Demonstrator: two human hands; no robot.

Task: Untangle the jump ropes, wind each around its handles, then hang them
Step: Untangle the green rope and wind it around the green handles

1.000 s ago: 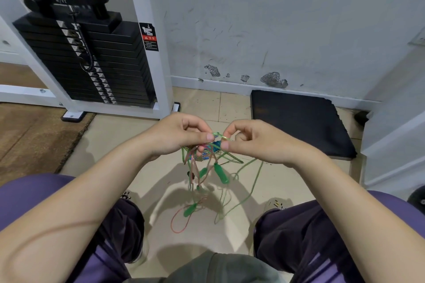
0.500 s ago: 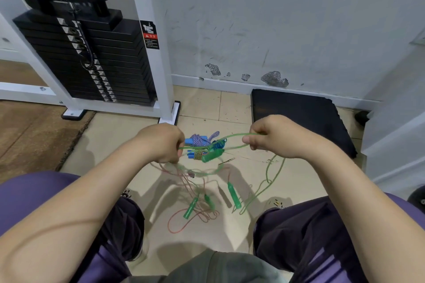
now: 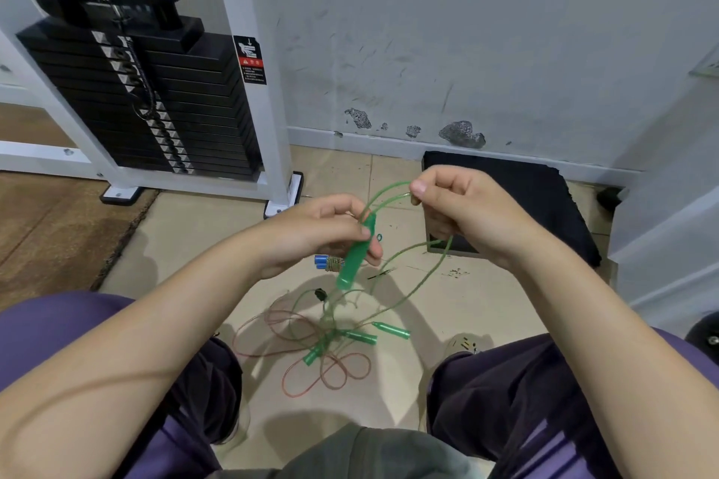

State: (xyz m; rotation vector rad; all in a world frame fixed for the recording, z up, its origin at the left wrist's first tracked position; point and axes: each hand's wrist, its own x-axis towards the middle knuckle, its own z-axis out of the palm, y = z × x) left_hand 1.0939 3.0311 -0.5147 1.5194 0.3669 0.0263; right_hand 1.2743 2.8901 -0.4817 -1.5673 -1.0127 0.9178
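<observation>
Two hands work a tangle of jump ropes above the floor.
Four green handles show: the left hand grips one green handle; three lie below among red rope loops. The right hand pinches the thin green rope.

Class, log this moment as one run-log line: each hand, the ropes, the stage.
left hand: grips green handle | right hand: pinches green cord | red rope: tangled on floor | stage: untangling
</observation>
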